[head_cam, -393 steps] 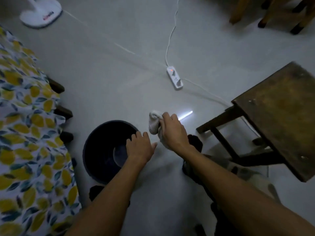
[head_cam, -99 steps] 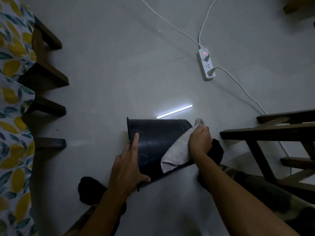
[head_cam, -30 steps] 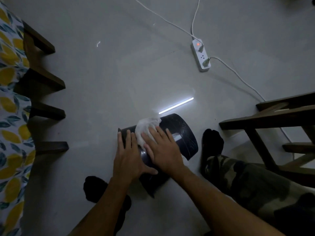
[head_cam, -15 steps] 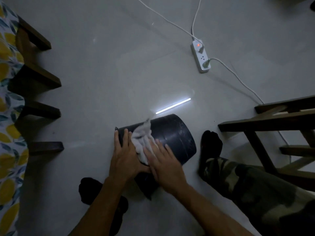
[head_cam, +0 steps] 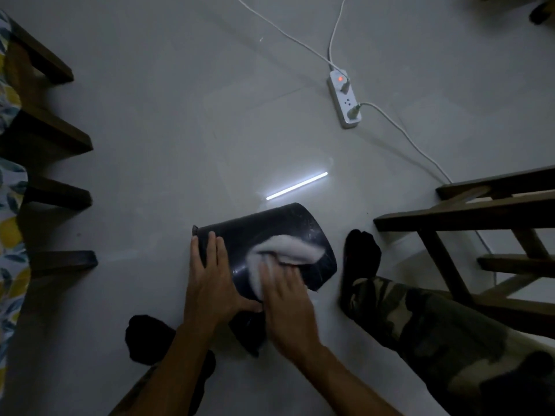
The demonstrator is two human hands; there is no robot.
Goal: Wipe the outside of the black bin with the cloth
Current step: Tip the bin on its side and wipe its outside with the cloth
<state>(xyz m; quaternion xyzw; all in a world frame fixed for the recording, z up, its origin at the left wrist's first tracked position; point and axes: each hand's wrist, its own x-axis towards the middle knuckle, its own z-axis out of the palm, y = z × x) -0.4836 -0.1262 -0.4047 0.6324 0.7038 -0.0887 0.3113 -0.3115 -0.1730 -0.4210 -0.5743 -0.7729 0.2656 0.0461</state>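
Observation:
The black bin point(head_cam: 270, 226) lies on its side on the pale floor, its rim at the left and its base toward the right. My left hand point(head_cam: 213, 280) lies flat on the bin near the rim, fingers spread, holding it still. My right hand point(head_cam: 288, 304) presses a white cloth point(head_cam: 285, 247) against the bin's upper side; the cloth is blurred and spreads toward the base. Part of the bin's near side is hidden under both hands.
A white power strip point(head_cam: 344, 102) with cables lies on the floor at the back right. A wooden stool point(head_cam: 468, 211) stands at the right. Dark furniture legs point(head_cam: 60, 259) and a lemon-print cover point(head_cam: 9, 235) line the left. My sock-clad feet point(head_cam: 362, 253) flank the bin.
My right hand has slid the cloth from near the rim toward the bin's base, to the right. The left hand has stayed on the rim end.

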